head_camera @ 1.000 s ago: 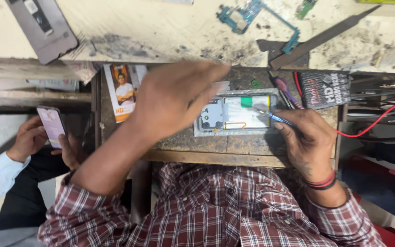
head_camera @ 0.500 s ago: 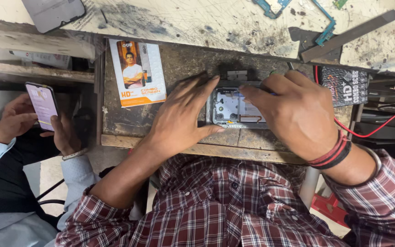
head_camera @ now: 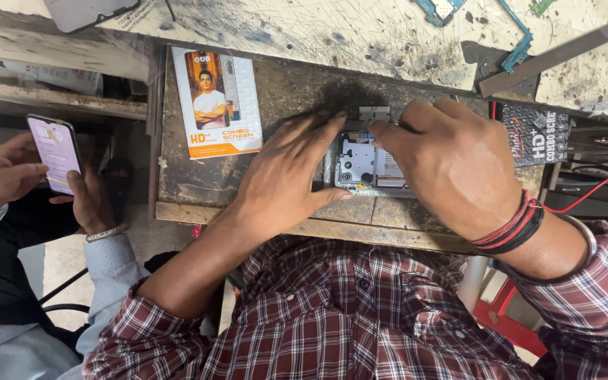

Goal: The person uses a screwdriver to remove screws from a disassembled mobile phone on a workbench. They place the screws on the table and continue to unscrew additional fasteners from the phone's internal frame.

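left hand [head_camera: 286,179]: flat, pressing opened phone [head_camera: 364,163] on worktop [head_camera: 283,91]
right hand [head_camera: 452,165]: fingertips pinching phone's top edge
progress: internals exposed, back off, reassembly pending

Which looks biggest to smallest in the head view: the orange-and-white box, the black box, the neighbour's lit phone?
1. Orange-and-white box, plainly largest.
2. Black box and lit phone look about alike; the box is partly hidden by the right hand, so no ranking.

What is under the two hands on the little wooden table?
An opened phone with its back off lies on the wooden table. The left hand steadies its edge; the right hand covers its other half, so that part is hidden.
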